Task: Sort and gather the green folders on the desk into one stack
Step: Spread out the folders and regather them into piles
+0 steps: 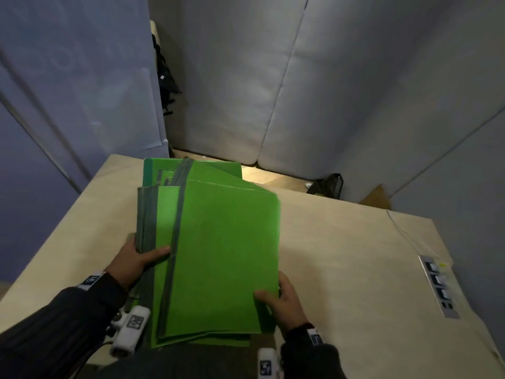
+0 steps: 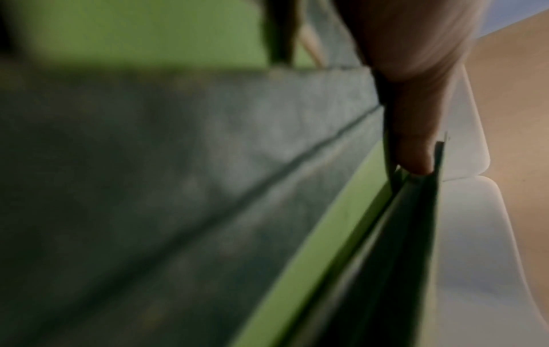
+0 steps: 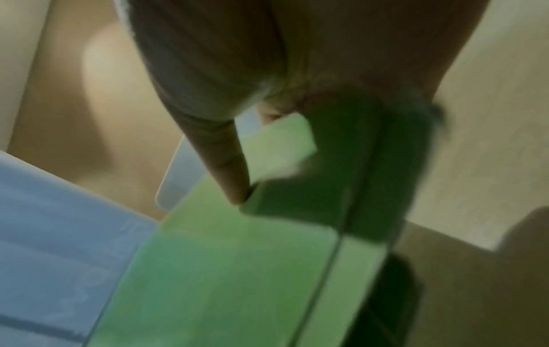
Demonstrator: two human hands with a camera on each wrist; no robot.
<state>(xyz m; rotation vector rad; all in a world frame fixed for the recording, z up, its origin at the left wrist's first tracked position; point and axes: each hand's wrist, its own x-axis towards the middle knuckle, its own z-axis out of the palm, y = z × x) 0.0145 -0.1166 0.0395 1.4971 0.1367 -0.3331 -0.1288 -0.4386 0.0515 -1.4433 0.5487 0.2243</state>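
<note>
**Folders nearly gathered, edges not yet even**

I see most of the work as done. The green folders (image 1: pixel 218 255) lie together in one loose pile on the table (image 1: pixel 341 255), and I find no single green folder lying apart from that pile. What is left, in my judgement, is to square it: the upper folders are fanned and turned a little against the lower ones, and the grey spine strips (image 1: pixel 175 242) do not line up. Behind the near folders, a second group of green folders (image 1: pixel 213 170) sits partly under them and shifted toward the far edge of the table, so it must be pulled in line too.

My left hand (image 1: pixel 134 261) grips the spine side of the pile, thumb on top and fingers under the edge; the left wrist view shows a finger tucked into a fold of a folder there. My right hand (image 1: pixel 284 302) holds the near right corner of the pile, thumb on top of the cover.

Right of the pile, a flat grey marker strip (image 1: pixel 437 285) lies on the table, well apart from the folders. Beyond the pile, off the table, stands a black mesh basket (image 1: pixel 328 184). Nothing stands against the pile, so I see no obstacle to aligning it.
</note>
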